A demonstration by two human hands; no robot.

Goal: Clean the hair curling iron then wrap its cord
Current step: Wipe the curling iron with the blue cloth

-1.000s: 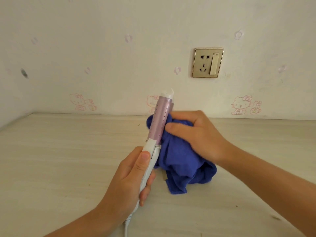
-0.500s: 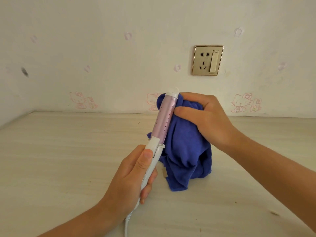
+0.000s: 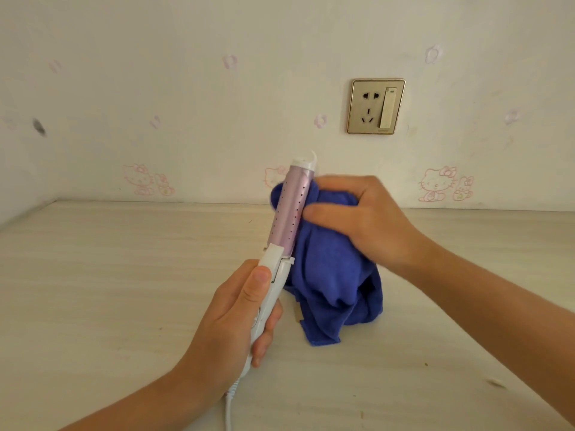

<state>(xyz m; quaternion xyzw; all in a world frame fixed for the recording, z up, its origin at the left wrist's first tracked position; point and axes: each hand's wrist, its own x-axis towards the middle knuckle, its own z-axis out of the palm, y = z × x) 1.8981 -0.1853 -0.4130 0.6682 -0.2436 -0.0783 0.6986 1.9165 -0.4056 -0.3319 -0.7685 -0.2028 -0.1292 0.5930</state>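
Our left hand [image 3: 230,318] grips the curling iron [image 3: 287,225] by its white handle, upright above the table [image 3: 109,290]; our right hand [image 3: 357,222] clutches a blue cloth [image 3: 329,275] against the pink barrel, its cord [image 3: 228,412] trailing below.

Curling iron [image 3: 289,213]: pale pink-lilac barrel with rows of small dark dots, white tip and handle. Cord [image 3: 228,412] white. Cloth [image 3: 336,275] deep blue, plain. Table [image 3: 109,290] pale wood grain. Wall [image 3: 186,88] cream, faint pink flower marks, pink cartoon-cat outlines [image 3: 435,185]. Socket plate [image 3: 357,107] gold, switch [image 3: 387,108] cream.
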